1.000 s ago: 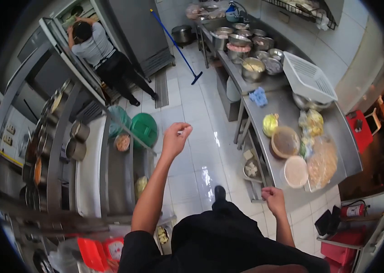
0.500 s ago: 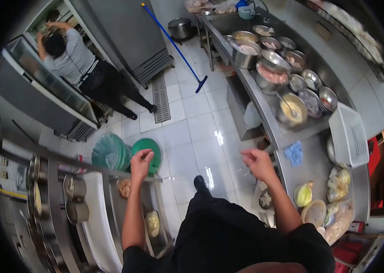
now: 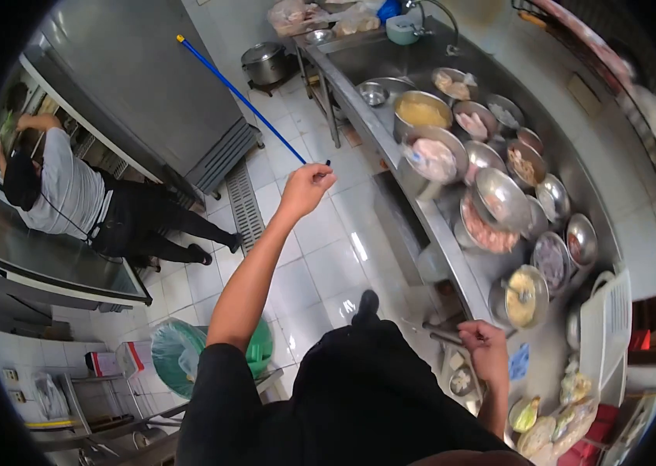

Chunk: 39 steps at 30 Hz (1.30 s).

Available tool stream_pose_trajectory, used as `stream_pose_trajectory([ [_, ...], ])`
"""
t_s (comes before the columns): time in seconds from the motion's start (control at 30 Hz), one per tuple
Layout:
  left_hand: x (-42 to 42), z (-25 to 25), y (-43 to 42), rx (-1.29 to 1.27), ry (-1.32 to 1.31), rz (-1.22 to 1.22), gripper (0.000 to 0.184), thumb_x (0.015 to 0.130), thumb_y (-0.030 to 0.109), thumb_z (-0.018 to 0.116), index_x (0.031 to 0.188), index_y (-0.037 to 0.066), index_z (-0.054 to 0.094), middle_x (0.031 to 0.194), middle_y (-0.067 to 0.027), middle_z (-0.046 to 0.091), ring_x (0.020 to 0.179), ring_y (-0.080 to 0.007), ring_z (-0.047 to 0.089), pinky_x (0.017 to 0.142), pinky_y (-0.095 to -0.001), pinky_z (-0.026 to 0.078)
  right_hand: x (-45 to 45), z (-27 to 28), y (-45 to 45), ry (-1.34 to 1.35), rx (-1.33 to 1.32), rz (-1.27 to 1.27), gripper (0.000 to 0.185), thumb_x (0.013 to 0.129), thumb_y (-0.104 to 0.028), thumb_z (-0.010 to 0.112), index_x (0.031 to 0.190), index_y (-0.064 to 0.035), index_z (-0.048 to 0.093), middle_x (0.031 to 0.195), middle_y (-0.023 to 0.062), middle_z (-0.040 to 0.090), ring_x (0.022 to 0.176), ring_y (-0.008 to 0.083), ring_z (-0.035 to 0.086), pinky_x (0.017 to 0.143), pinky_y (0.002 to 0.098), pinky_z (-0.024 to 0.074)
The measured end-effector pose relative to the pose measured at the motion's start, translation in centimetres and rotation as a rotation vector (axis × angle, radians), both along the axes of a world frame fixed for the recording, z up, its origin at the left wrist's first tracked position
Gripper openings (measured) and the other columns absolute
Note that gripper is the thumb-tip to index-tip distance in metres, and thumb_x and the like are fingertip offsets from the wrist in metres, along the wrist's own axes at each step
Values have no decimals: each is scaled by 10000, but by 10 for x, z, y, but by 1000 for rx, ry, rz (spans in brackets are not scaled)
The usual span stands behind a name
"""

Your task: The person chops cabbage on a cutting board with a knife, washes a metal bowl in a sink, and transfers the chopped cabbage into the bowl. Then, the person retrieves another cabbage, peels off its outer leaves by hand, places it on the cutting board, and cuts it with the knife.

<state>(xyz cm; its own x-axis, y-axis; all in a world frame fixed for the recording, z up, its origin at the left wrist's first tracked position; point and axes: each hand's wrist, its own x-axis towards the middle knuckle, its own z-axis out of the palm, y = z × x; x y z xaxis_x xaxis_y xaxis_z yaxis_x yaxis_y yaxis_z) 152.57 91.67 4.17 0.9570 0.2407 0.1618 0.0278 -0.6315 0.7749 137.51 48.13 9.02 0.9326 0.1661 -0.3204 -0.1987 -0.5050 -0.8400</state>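
My left hand [image 3: 308, 189] is stretched ahead over the floor, its fingers loosely curled together with nothing seen in them. Behind it, in line of sight, runs the blue handle of a floor squeegee [image 3: 242, 97]. Low on the right, my right hand [image 3: 485, 346] hangs beside the steel counter's edge, fingers curled in and holding nothing visible. Close by it are a blue cloth [image 3: 519, 361] and a steel bowl of yellow mixture [image 3: 521, 295] with a spoon. A pot heaped with pink raw meat [image 3: 483, 233] stands farther along the counter.
At the left, another person [image 3: 72, 182] reaches into an open refrigerator. A green bin with a plastic liner [image 3: 173, 353] stands on the tiled floor. Several bowls and pots crowd the counter up to the sink [image 3: 374, 58]. A lidded pot [image 3: 267, 64] sits at the back.
I have moved forward, and the view has turned. My left hand has swung forward and right; my right hand has dropped lower and back. The fridge person appears farther left.
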Motion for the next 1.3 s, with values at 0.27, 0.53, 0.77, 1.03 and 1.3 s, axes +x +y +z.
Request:
stream_pose_trajectory([
  [0.27,144,7,70,90,-1,20,311,822,283,670,994,24,677,919,-132,687,841,-217,647,748,-325,494,171,73,69,-261,71,-67,166,832,8,628,995,18,658,771,-10,600,734,73,520,705,213,427],
  [0.53,382,-46,123,225,1,-179,334,792,288,685,1018,42,679,972,-165,678,877,-294,654,787,-375,502,291,89,136,-200,130,-168,227,873,34,561,1091,21,623,807,22,620,733,83,554,682,215,440],
  [0.77,617,-149,139,611,305,-485,423,742,314,705,1047,26,658,1070,-198,643,1003,-373,613,871,-430,494,497,114,303,-187,-166,122,218,870,-85,559,1042,28,634,803,103,646,720,146,599,677,259,464],
  [1.03,691,-270,147,838,640,-675,387,745,186,623,1099,33,656,1192,-186,600,1109,-296,591,928,-387,480,743,-262,352,14,-681,-237,331,759,-153,542,1019,11,664,1009,212,654,985,347,625,831,436,489],
  [1.3,698,-217,126,485,617,-626,307,806,152,539,1054,-3,633,1118,-221,620,1060,-328,604,891,-445,478,685,-321,371,816,383,-1390,414,801,-146,627,1176,2,531,1171,183,556,1077,322,533,804,542,453],
])
